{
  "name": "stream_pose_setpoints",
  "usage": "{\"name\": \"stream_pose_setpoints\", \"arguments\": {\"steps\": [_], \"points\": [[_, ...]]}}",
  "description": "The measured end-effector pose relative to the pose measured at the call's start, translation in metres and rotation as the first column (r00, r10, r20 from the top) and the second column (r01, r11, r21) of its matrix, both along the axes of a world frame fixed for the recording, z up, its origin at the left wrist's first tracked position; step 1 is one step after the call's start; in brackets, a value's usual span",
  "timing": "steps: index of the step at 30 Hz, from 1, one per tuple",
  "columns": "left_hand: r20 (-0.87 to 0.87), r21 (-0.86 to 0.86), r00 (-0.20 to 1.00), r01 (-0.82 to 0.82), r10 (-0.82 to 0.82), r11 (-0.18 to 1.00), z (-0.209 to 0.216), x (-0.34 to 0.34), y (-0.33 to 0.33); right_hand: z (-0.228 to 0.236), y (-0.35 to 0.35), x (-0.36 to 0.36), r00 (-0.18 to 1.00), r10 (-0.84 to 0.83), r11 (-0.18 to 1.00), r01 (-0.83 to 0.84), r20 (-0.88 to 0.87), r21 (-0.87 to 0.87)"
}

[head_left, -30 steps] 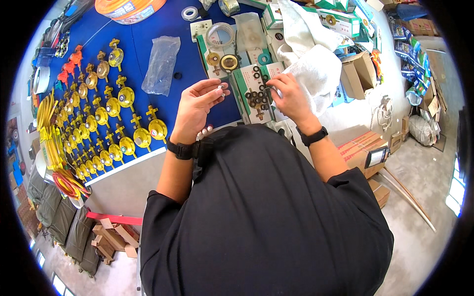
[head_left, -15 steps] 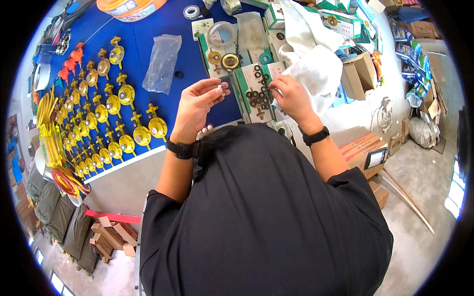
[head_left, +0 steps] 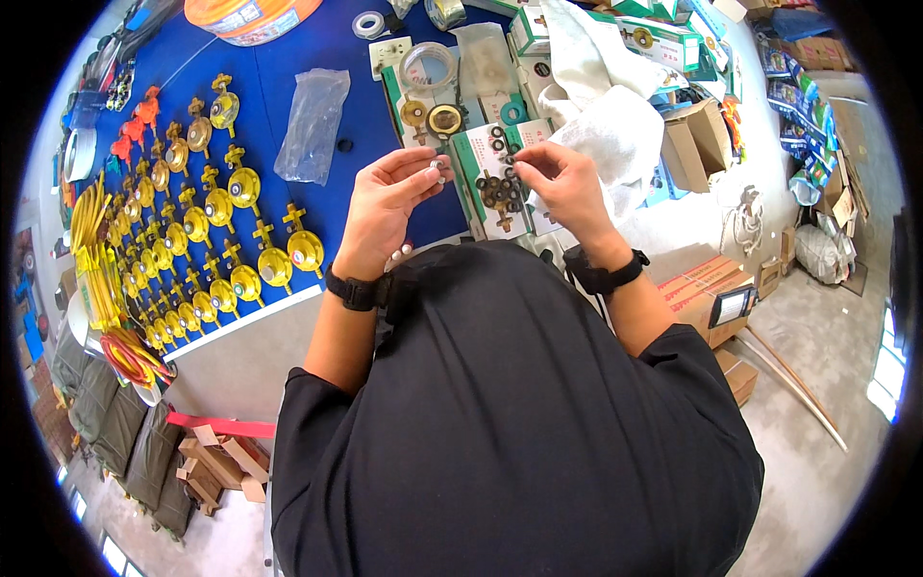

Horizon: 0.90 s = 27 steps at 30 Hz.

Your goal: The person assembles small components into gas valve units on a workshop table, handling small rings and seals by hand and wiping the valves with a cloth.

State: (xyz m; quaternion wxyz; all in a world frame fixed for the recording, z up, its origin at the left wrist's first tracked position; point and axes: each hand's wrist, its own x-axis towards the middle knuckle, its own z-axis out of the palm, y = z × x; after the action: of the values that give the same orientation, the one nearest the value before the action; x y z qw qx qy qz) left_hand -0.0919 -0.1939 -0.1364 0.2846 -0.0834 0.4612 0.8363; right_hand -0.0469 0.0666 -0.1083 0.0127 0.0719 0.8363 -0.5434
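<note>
My left hand is closed over the near edge of the blue table, thumb and fingertips pinching a small whitish, metallic-looking piece. A few more small white pieces show below its palm. My right hand has thumb and forefinger pressed together above a green and white box. What lies between those fingertips is too small to make out. Several black rings lie heaped on that box, just left of my right fingertips, and a few more sit further up it.
Rows of yellow gas regulators fill the table's left side. A clear plastic bag lies behind my left hand. Beyond the rings are a clear tape roll and a teal ring. White cloth and an open carton stand right.
My right hand has shifted slightly left, its fingertips now beside the upper part of the black rings. My left hand stays nearly in place, still pinching the small piece.
</note>
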Motion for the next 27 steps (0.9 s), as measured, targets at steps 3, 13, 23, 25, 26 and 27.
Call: {"name": "stream_pose_setpoints", "arguments": {"steps": [3,13,23,25,26,27], "points": [[-0.104,-0.018,0.994,-0.044,0.042,0.999,0.017,0.001,0.007,0.034,-0.030,-0.008,0.988,0.029,0.999,-0.024,-0.151,0.034],[-0.365,0.031,0.887,-0.293,0.284,0.956,0.075,0.015,0.015,0.085,-0.072,-0.022,0.614,0.413,0.829,0.052,-0.673,0.556],[-0.354,0.165,0.836,-0.385,0.419,0.908,0.086,0.027,0.018,0.095,-0.077,-0.016,0.572,0.383,0.871,0.038,-0.726,0.490],[-0.357,0.179,0.831,-0.387,0.427,0.904,0.087,0.029,0.018,0.101,-0.077,-0.016,0.564,0.393,0.850,0.080,-0.726,0.521],[-0.349,0.192,0.833,-0.385,0.430,0.903,0.087,0.030,0.018,0.102,-0.077,-0.015,0.561,0.397,0.837,0.102,-0.726,0.537],[-0.341,0.204,0.835,-0.383,0.432,0.901,0.087,0.032,0.018,0.101,-0.078,-0.014,0.563,0.410,0.831,0.093,-0.717,0.548]]}}
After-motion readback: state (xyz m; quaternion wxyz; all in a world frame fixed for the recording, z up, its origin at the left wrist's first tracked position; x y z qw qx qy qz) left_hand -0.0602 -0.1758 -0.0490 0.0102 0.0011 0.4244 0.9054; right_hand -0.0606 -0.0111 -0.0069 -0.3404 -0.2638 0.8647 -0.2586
